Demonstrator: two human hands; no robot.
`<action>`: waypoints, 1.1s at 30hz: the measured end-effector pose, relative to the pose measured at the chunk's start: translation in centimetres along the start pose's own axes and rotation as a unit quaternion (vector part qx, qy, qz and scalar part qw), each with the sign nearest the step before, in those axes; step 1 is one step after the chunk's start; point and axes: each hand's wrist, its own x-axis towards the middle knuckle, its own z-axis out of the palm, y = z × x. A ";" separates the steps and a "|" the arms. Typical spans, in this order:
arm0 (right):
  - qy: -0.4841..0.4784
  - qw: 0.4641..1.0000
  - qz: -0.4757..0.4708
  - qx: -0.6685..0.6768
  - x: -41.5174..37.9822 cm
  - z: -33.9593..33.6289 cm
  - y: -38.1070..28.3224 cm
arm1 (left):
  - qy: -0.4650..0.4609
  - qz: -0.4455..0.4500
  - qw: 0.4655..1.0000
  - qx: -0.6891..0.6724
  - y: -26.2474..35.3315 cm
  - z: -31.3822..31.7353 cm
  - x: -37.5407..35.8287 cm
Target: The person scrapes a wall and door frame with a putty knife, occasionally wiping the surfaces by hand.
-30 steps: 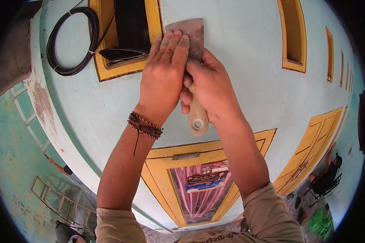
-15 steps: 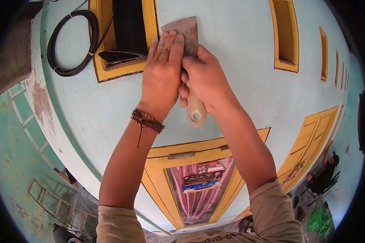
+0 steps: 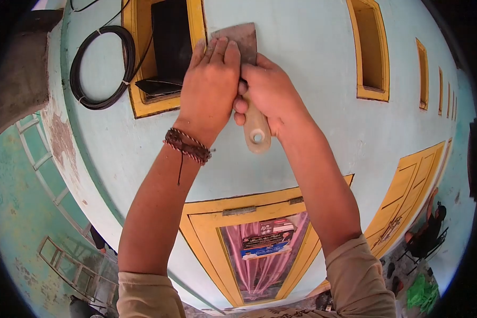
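Note:
A putty knife [image 3: 257, 126] with a wide grey blade and a pale handle lies up against the light blue wall [image 3: 307, 42], blade uppermost. My right hand [image 3: 274, 87] is closed around its handle, the thumb near the base of the blade. The handle's end, with a round hole in it, sticks out below that hand. My left hand [image 3: 209, 87] has its fingers stretched out, their tips lying flat on the left part of the blade. Those fingers hide part of the blade.
A yellow-framed window opening [image 3: 169, 58] and a coil of black cable [image 3: 102, 69] are at upper left. Below my arms is a yellow door [image 3: 201, 217] with a glass pane. White ladders [image 3: 41, 153] stand at left; a person [image 3: 428, 230] sits far right.
My left hand has shifted slightly left and down with its forearm. The putty knife's handle end has risen a little. The view has shifted slightly, moving the window and cable coil down and right.

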 end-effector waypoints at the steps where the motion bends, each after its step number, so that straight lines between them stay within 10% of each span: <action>1: -0.002 1.000 0.000 0.002 -0.4 0.0 0.2 | -0.001 -0.001 1.000 0.007 0.5 0.0 -0.5; 24: -0.015 0.997 0.011 0.069 0.5 0.2 1.0 | -0.036 0.036 0.998 0.032 -0.8 -0.8 -0.3; 30: 0.003 0.992 0.070 0.110 -4.1 -1.0 5.2 | 0.024 -0.220 0.959 -0.175 7.5 -5.8 -9.3; 33: 0.009 0.991 0.044 0.128 -3.3 -0.9 7.4 | -0.035 -0.435 0.802 -0.408 11.3 -6.5 -11.7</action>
